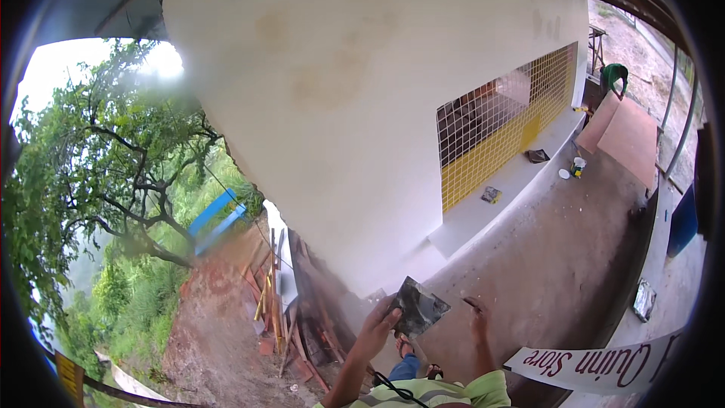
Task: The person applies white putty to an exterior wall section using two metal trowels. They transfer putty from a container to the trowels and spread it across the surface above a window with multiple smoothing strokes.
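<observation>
My left hand (375, 329) is closed on the edge of a dark, flat, four-cornered piece (420, 308) with pale smears across its face, held out in front of me. The thumb lies on top of it. To the right, apart from that piece, my right hand (479, 320) is closed, with a small dark tip (470, 301) showing at its fingers. What that tip belongs to is too small to tell. Beneath my hands show my sandalled foot (405, 345) and blue trouser leg.
Ahead stands a white wall (317, 121) with a yellow-framed mesh window (498, 132). Its ledge bears a small smeared container (491, 195) and a dark piece (537, 156). An open can (578, 167) stands on the floor. Another person (614, 75) bends over brown boards (623, 136). Scrap wood (313, 317) lies left.
</observation>
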Action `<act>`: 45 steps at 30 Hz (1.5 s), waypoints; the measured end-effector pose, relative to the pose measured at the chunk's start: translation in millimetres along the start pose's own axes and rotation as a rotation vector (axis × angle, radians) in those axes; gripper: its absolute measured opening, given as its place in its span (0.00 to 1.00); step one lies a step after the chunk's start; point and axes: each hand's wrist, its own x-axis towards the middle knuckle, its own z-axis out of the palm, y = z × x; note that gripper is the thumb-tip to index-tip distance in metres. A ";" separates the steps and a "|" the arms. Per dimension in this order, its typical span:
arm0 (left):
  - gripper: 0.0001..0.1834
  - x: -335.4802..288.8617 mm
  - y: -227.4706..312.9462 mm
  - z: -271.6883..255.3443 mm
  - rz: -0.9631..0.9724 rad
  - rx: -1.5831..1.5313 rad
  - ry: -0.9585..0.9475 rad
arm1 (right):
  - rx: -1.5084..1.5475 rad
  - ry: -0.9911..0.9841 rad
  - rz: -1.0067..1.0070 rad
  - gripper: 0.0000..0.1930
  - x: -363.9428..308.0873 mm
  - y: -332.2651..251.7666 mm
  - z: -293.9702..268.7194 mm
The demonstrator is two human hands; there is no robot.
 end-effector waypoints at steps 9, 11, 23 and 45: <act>0.21 -13.0 -25.3 -6.6 0.015 0.020 0.091 | -0.104 0.388 0.446 0.15 -135.0 85.9 -126.4; 0.21 -14.0 -23.5 -6.9 0.028 0.028 0.116 | -0.096 0.387 0.486 0.14 -112.9 51.3 -123.7; 0.21 -24.6 -12.6 -0.8 0.058 0.063 0.053 | 0.892 0.260 0.541 0.16 -18.0 -102.1 -65.6; 0.22 -8.1 -20.5 -14.0 0.026 0.295 0.224 | 0.968 0.212 0.671 0.13 -46.3 -103.0 -53.2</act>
